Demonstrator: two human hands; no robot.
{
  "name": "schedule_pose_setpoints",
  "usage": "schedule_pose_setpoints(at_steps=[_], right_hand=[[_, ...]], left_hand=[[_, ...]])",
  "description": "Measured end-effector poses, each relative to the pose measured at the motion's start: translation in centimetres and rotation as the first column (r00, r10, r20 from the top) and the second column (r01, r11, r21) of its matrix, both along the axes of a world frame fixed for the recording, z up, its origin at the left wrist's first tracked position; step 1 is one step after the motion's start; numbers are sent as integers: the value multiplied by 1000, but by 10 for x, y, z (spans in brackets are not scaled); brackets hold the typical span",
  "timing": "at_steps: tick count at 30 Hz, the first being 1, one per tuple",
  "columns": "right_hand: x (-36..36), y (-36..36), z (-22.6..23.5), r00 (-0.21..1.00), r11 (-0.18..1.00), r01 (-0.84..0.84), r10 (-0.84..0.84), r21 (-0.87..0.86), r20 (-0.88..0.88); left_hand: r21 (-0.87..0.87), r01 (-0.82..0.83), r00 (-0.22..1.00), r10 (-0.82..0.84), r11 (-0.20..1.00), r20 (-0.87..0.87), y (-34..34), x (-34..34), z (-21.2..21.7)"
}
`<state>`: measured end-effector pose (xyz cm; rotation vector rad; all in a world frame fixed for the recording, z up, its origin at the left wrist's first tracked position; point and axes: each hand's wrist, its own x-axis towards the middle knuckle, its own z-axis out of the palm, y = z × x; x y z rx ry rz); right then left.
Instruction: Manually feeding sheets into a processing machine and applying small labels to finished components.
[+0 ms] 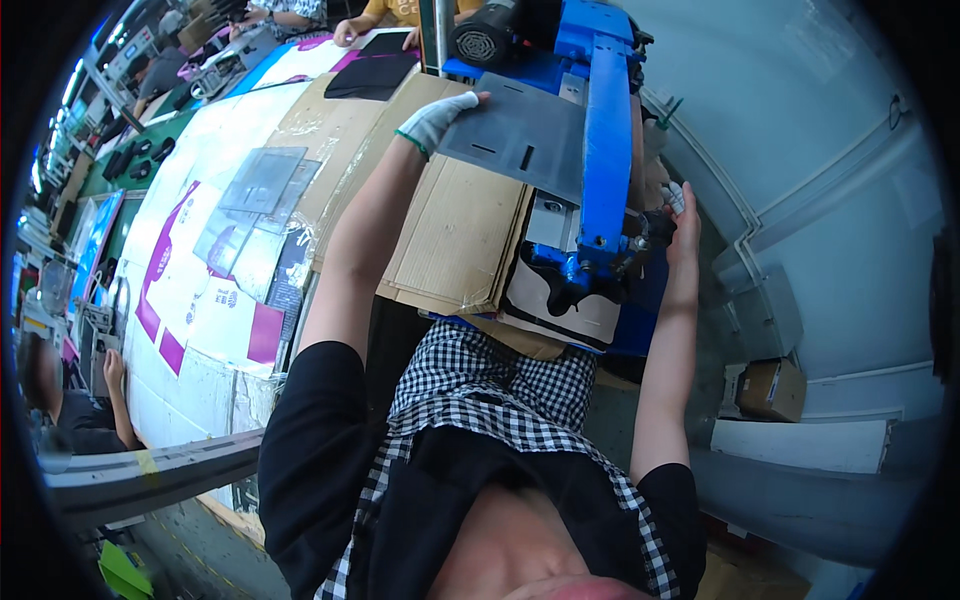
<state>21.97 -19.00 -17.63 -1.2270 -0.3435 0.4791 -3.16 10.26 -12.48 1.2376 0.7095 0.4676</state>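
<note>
My left hand (437,120), in a white glove with a green cuff, grips the left edge of a grey translucent plate (505,140) with slots in it. The plate lies tilted across the left side of a blue press machine (608,120), its right edge passing behind the machine's arm. On the machine's right side is my right hand (682,212), with white covering on the fingertips. Those fingers are curled beside a black part of the machine (657,228); what they hold is hidden. Below the machine head lies a pale sheet (565,308).
Flattened cardboard (450,240) covers the bench beside the machine. Further left, a long table carries clear plastic sheets (265,180) and white and purple printed pieces (222,320). A person (400,12) handles black pieces (372,75) at the far end. A cardboard box (772,390) sits near the right wall.
</note>
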Motion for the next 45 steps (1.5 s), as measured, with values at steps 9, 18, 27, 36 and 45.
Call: schedule_pose_setpoints(at_steps=[9,18,27,36,45], right_hand=[[0,-24,51,960,954,-268,252,135,122],[-20,-27,131,990,858,-134,140,495,26],[65,-63,56,973,885,-109,188,453,-133],[4,1,16,894,918,-181,303,354,-329],[0,1,9,889,948,-300,318,107,-329]], left_hand=[[216,-215,958,162,953,236,12,-43,78],[-126,403,857,-325,907,400,-109,90,125],[110,392,859,-406,913,311,-47,93,64],[-89,325,931,-302,941,205,-28,66,15],[-124,70,997,-74,990,-27,-15,47,-24]])
